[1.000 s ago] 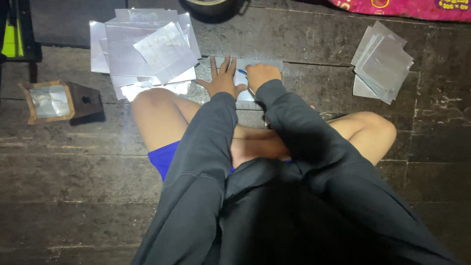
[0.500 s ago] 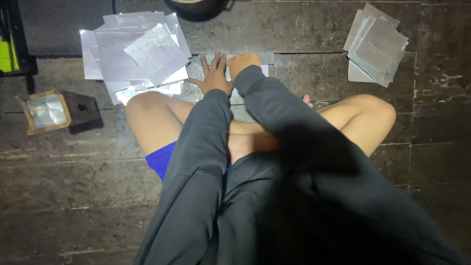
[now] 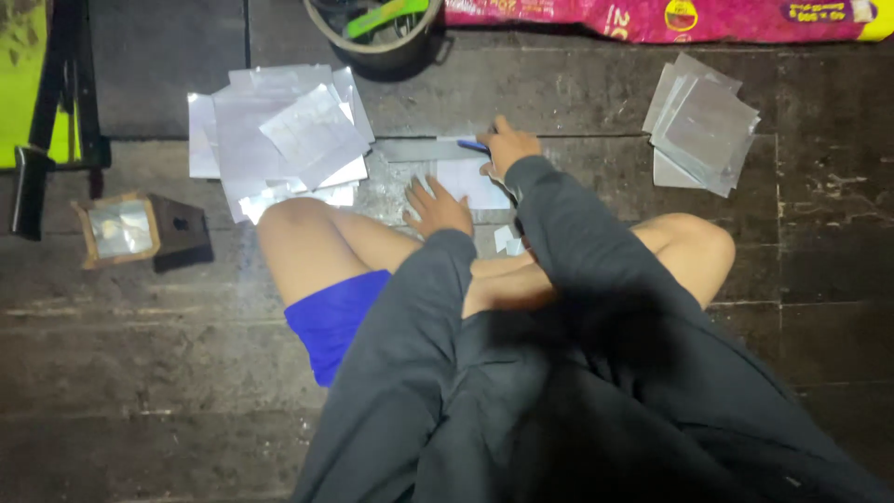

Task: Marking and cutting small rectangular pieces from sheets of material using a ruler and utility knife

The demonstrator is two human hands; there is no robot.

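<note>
I sit cross-legged on a dark wooden floor. My left hand [image 3: 436, 207] lies flat, fingers spread, on a shiny silver sheet [image 3: 463, 180] in front of my legs. My right hand [image 3: 507, 147] is closed around a thin blue-handled tool [image 3: 473, 144], its tip on the far edge of that sheet beside a long flat metal strip [image 3: 419, 149]. A few small paper scraps [image 3: 507, 240] lie by my shin.
A loose pile of silver sheets [image 3: 279, 135] lies at the left. A neater stack of sheets [image 3: 703, 126] sits at the right. A small brown box with a shiny insert [image 3: 121, 228] is far left. A round dark pot [image 3: 377, 33] and a pink bag [image 3: 670, 19] lie at the top.
My right hand has moved farther from me, to the far edge of the sheet, with the blue-handled tool showing. My left hand has drawn back toward my legs. The view has shifted.
</note>
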